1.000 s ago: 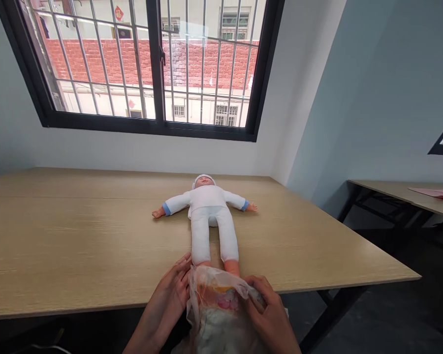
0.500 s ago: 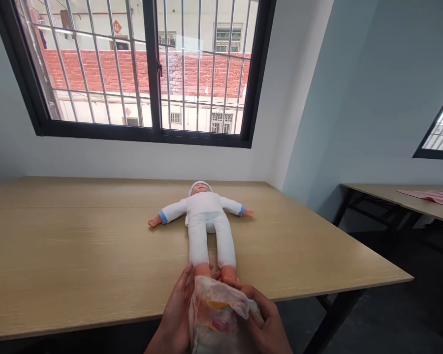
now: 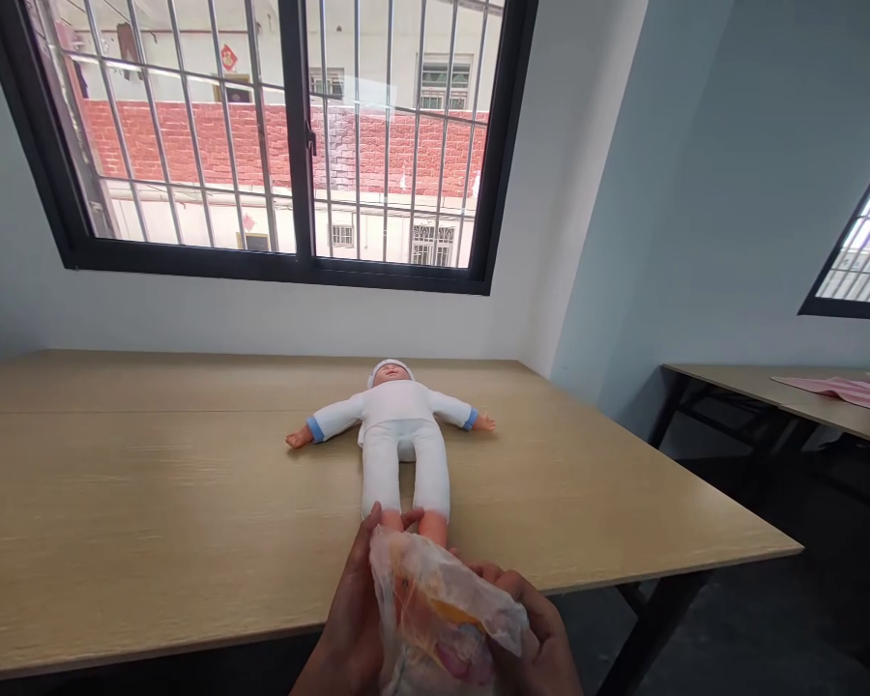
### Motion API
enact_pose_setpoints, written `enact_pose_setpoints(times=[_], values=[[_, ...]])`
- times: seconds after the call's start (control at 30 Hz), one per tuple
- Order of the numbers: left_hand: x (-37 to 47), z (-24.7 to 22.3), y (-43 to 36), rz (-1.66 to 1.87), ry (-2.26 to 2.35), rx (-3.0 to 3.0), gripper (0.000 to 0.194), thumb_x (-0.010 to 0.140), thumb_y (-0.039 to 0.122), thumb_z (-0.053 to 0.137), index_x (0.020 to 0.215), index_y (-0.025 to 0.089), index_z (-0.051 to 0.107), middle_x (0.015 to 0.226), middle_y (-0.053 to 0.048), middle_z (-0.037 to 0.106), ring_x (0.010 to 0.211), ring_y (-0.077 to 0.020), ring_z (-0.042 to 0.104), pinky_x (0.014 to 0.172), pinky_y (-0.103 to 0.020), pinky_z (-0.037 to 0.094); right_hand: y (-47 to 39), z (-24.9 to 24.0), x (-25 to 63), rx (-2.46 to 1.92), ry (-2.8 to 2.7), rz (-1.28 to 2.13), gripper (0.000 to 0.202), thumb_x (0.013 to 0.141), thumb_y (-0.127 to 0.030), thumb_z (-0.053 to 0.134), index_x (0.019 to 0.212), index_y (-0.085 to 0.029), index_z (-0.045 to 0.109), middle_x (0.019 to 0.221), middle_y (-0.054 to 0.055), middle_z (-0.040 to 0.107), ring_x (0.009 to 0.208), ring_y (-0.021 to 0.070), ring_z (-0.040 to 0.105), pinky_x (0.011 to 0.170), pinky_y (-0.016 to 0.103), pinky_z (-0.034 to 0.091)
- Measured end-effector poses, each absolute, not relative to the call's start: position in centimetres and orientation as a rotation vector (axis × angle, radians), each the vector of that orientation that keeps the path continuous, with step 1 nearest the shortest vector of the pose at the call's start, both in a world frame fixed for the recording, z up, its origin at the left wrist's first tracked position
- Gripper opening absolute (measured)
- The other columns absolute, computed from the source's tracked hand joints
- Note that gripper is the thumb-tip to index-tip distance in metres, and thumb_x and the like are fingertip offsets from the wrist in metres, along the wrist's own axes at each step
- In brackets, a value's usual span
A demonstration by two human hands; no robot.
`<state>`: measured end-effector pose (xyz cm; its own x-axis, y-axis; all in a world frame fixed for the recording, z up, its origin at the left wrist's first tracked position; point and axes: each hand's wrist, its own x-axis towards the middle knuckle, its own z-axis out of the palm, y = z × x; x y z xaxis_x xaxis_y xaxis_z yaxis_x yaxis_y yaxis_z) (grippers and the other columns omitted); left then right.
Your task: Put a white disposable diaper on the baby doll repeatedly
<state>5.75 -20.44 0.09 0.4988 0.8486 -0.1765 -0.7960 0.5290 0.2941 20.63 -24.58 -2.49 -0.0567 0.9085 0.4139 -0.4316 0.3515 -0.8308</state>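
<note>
A baby doll (image 3: pixel 400 425) in white clothes with blue cuffs and a white cap lies on its back, arms spread, legs toward me. Over its feet is a thin, crinkled whitish diaper (image 3: pixel 435 590) with orange and pink print showing; the feet are hidden inside or behind it. My left hand (image 3: pixel 355 590) is closed round the doll's lower leg on the left side, its thumb on the near side and fingertips showing between the legs, with the diaper's edge against the palm. With bent fingers, my right hand (image 3: pixel 533 628) grips the diaper's right edge.
The doll lies on a light wooden table (image 3: pixel 188 503) whose near edge runs just under my wrists. A barred window (image 3: pixel 290 261) is in the wall behind. To the right, past a gap, stands another table (image 3: pixel 739 387) with a pink striped cloth (image 3: pixel 848 391) on it.
My right hand has moved slightly right, drawing the diaper's edge outward so that it spreads wider. The doll's legs have shifted a little left, and my left hand still holds one.
</note>
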Motion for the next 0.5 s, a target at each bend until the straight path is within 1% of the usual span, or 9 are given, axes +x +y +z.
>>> enact_pose_setpoints(times=[0.07,0.13,0.2,0.27,0.33,0.43,0.47,0.5], values=[[5.8,-0.1,-20.3,0.992,0.331,0.208,0.046,0.088,0.056,0.055,0.103,0.015,0.066,0.087,-0.011,0.071,0.075,-0.0222,0.068,0.076,-0.036,0.052,-25.3,-1.7,21.3,-0.55,-1.225,1.195,0.035,0.076,-0.046,0.074,0.064,-0.019,0.055,0.071,0.001,0.059,0.067,0.0139,0.056,0.063,0.023,0.049],[5.8,-0.4,-20.2,1.0,0.334,0.23,0.05,0.088,0.058,0.055,0.109,0.015,0.065,0.094,-0.014,0.071,0.077,-0.0218,0.067,0.077,-0.036,0.052,-25.8,-0.6,22.9,-0.662,-1.351,1.132,0.037,0.077,-0.049,0.072,0.063,-0.019,0.057,0.068,0.001,0.056,0.066,0.0145,0.056,0.062,0.023,0.049],[5.7,-0.7,-20.0,1.011,0.264,0.217,0.049,0.088,0.059,0.054,0.105,0.014,0.066,0.091,-0.011,0.07,0.08,-0.0213,0.066,0.08,-0.035,0.051,-25.8,1.0,25.2,-0.86,-1.496,0.997,0.036,0.08,-0.05,0.067,0.065,-0.018,0.061,0.069,0.002,0.059,0.067,0.0156,0.058,0.062,0.023,0.049],[5.5,-0.9,-19.7,0.983,0.147,0.203,0.046,0.087,0.059,0.055,0.096,0.015,0.066,0.086,-0.007,0.068,0.082,-0.0212,0.064,0.08,-0.035,0.05,-24.9,3.0,27.9,-1.063,-1.615,0.863,0.034,0.077,-0.05,0.07,0.067,-0.018,0.063,0.064,0.001,0.059,0.061,0.0143,0.055,0.055,0.02,0.047],[5.2,-0.9,-19.4,0.928,0.056,0.247,0.047,0.084,0.063,0.056,0.093,0.017,0.065,0.089,-0.006,0.066,0.08,-0.0214,0.062,0.073,-0.033,0.049,-23.3,5.8,30.3,-1.279,-1.562,0.673,0.034,0.075,-0.052,0.071,0.074,-0.018,0.067,0.069,0.001,0.062,0.068,0.0171,0.059,0.06,0.022,0.049],[4.5,0.0,-18.9,0.892,0.016,0.364,0.053,0.081,0.069,0.055,0.098,0.02,0.064,0.093,-0.008,0.064,0.072,-0.0201,0.058,0.064,-0.031,0.045,-20.3,11.1,33.4,-1.494,-1.445,0.439,0.043,0.067,-0.056,0.073,0.082,-0.016,0.07,0.071,0.003,0.066,0.067,0.0193,0.06,0.057,0.024,0.047],[4.2,0.6,-18.7,0.898,0.017,0.391,0.054,0.08,0.07,0.054,0.098,0.02,0.063,0.094,-0.009,0.063,0.071,-0.0196,0.056,0.064,-0.031,0.044,-19.3,13.1,34.2,-1.511,-1.401,0.324,0.042,0.069,-0.054,0.073,0.087,-0.016,0.069,0.075,0.003,0.067,0.068,0.0184,0.059,0.057,0.024,0.046],[4.0,1.3,-18.5,0.905,0.024,0.413,0.056,0.08,0.071,0.053,0.098,0.019,0.062,0.095,-0.01,0.062,0.071,-0.0191,0.055,0.064,-0.031,0.044,-18.4,15.0,34.9,-1.501,-1.402,0.186,0.038,0.07,-0.05,0.072,0.087,-0.016,0.069,0.076,0.003,0.067,0.067,0.017,0.058,0.057,0.024,0.044]])
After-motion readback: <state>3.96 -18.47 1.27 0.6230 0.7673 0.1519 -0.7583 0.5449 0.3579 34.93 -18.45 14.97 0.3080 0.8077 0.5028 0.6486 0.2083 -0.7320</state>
